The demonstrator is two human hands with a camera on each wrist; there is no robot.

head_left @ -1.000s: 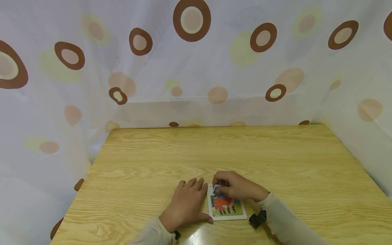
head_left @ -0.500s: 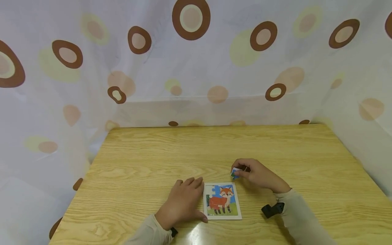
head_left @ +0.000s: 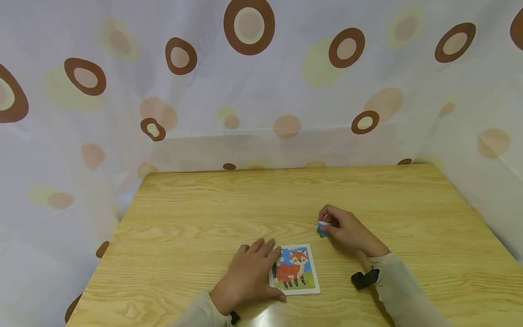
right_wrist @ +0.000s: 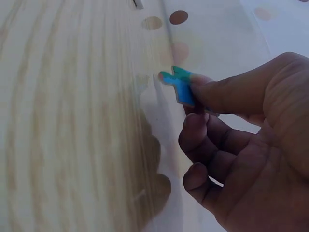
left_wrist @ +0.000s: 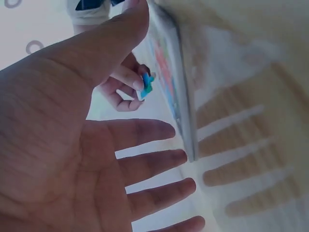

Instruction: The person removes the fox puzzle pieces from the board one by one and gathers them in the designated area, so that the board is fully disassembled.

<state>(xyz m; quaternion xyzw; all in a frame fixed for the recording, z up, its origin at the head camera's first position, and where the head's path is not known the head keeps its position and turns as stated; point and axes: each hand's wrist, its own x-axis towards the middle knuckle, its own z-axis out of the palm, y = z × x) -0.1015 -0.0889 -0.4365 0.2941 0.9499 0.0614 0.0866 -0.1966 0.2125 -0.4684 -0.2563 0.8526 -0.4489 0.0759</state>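
One blue-and-green puzzle piece (head_left: 322, 229) was pinched in my right hand (head_left: 346, 230); my left hand (head_left: 251, 276), fingers extended, was positioned at the left edge of the fox puzzle (head_left: 295, 271).

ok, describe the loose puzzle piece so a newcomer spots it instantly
On the wooden table, find the white-bordered fox puzzle. Just beyond its far right corner, the right hand pinches a small blue-and-green piece, the only one visible off the puzzle.
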